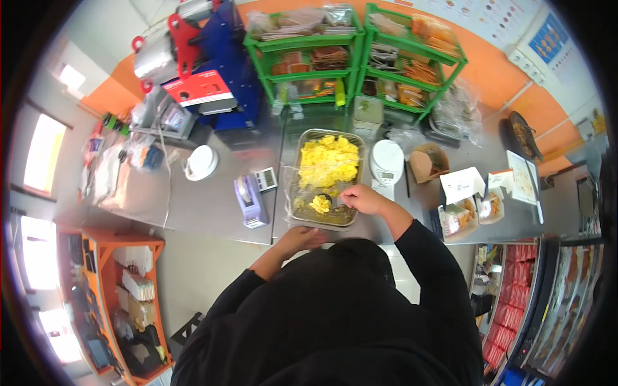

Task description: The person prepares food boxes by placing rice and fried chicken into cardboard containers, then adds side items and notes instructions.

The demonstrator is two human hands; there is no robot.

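A rectangular metal tray (356, 223) stands on the steel table in front of me, its far part heaped with a yellow food like scrambled egg (330, 159). Clear plastic film (305, 181) lies across its left side and middle. My right hand (364, 199) is over the tray's right edge, its fingers pinched on what looks like the handle of a spoon. The dark spoon (327, 197) rests low in the tray, with a clump of the yellow food (320, 204) at its bowl. Just off the tray's front edge, my left hand (303, 240) hangs loosely, apparently holding nothing.
Right of the tray sit a white kitchen scale (387, 161) and a cardboard food box (428, 163); filled food boxes (458, 219) stand farther right. A purple tape dispenser (250, 202) and a timer (266, 179) are to the left. Green stacked baskets (309, 73) line the back.
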